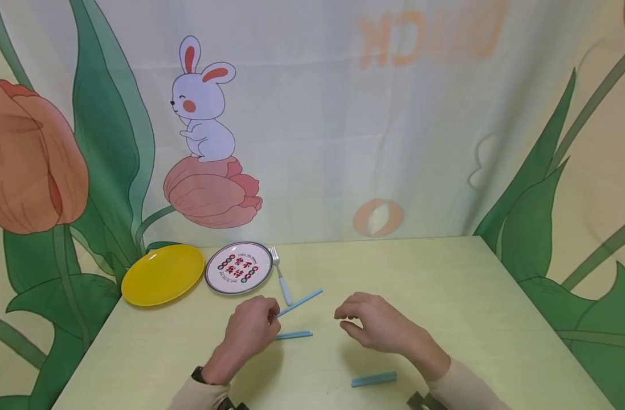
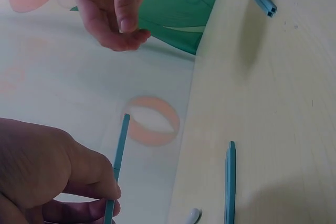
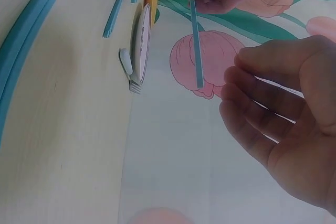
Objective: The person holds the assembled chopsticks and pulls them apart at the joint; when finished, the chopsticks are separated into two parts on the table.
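Pale yellow tabletop [image 1: 471, 307], creased tulip-print fabric curtain [image 1: 302, 142] behind. Left hand [image 1: 252, 324] pinches a slim, straight, square-edged blue stick [image 1: 304, 299] — raised above the tabletop. Right hand [image 1: 378, 323] apart from it, fingers loosely curved. More blue sticks [image 1: 374, 380] on the tabletop — glossy yellow plate [image 1: 160, 276] back left.

Table [image 1: 445, 307]: bright and evenly lit in the head view, greyer and dimmer in both wrist views.
Left hand [image 1: 252, 329] and right hand [image 1: 376, 323]: soft-edged shadows on the table below them, suggesting diffuse light from above; fingers look darker in the wrist views.
Yellow plate [image 1: 163, 276]: slight shine on its glossy surface.
Patterned plate [image 1: 238, 290]: big red characters clear, small lettering too fine to read.
Curtain [image 1: 312, 142]: pale, faint creases, orange lettering washed out.
Blue sticks [image 3: 23, 45]: bowed at the right wrist view's left edge, apparently lens distortion.
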